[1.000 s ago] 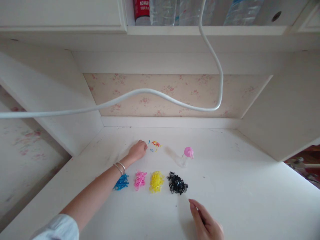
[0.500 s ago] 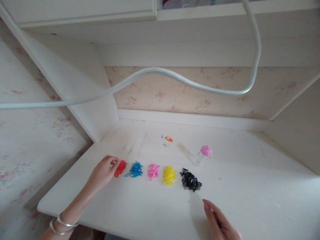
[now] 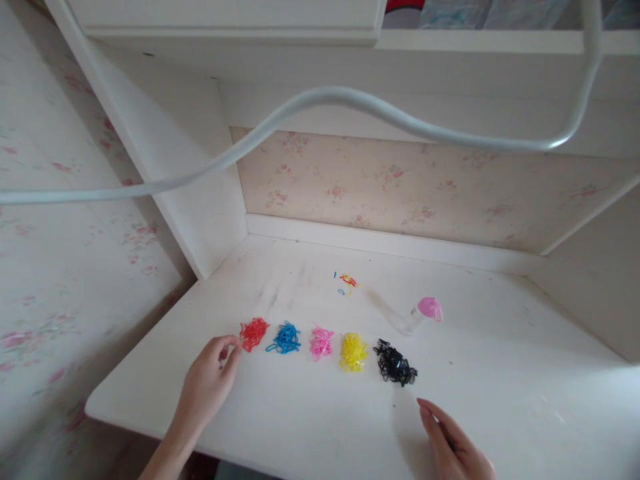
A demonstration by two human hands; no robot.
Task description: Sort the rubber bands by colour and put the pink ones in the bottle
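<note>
Five small heaps of tiny rubber bands lie in a row on the white desk: red, blue, pink, yellow and black. My left hand hovers just left of the red heap, thumb and forefinger curled into a pinch with a faint red speck between them. My right hand rests flat near the front edge, below the black heap, fingers stretched out and holding nothing.
A few loose mixed bands lie further back. A small clear bottle with a pink cap lies on its side behind the black heap. A white cable hangs across the alcove. The desk's left edge drops off beside my left hand.
My left hand went from the loose bands at the back to the red heap, then drew back a little towards me. The view has swung left. My right hand stayed put.
</note>
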